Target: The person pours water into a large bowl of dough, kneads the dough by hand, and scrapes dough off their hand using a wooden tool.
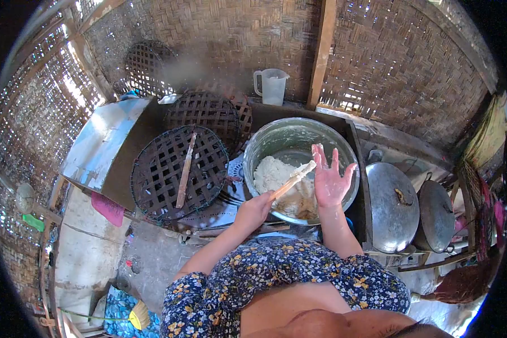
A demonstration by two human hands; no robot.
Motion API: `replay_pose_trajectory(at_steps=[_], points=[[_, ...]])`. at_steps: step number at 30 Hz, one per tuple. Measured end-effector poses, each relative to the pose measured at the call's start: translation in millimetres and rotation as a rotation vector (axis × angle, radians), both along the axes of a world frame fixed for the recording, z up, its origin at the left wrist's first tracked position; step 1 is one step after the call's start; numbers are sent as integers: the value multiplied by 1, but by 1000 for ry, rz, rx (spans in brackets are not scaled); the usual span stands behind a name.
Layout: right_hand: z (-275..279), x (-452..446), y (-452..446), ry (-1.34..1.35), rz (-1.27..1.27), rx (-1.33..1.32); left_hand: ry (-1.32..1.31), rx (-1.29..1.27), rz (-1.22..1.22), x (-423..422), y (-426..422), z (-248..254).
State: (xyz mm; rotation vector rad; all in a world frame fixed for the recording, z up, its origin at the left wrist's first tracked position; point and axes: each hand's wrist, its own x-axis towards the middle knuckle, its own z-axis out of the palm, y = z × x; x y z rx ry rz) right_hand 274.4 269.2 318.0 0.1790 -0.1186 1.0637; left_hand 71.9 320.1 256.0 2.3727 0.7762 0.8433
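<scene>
My left hand (252, 213) is closed round the lower end of a wooden stick (285, 188), whose far tip is coated with pale dough. Over the right side of a large metal basin (256, 138) I hold up my right hand (330, 181), palm showing and fingers spread, with white dough or flour stuck to the fingertips. The stick's coated tip lies close to my right hand; whether they touch, I cannot tell. Inside the basin sits a mass of white dough (270, 173), with a wetter brownish patch near the front.
Round woven trays (152, 169) lie left of the basin, one with a flat wooden stick (186, 172) across it. A plastic measuring jug (274, 87) stands behind. Two large lidded pots (390, 214) are at the right. A wooden post (322, 53) rises against the woven wall.
</scene>
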Motion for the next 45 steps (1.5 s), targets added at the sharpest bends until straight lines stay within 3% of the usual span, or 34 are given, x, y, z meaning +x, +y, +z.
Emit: replay_pose_trajectory(at_steps=[5,20,23,30,45], points=[[-5,1,2,123,62,-6,25,-1,17,0,1,-1],[-15,-5,2,-6,83,-61,-22,-26,45,1,5,4],[-11,-6,2,-102,25,-103,-56,-9,48,-1,9,-1],[10,-12,1,-891,-451,-147,-42,-59,-22,-1,-6,0],[-3,-13,-2,-1305,-526,-248,-47,-175,21,-3,-3,8]])
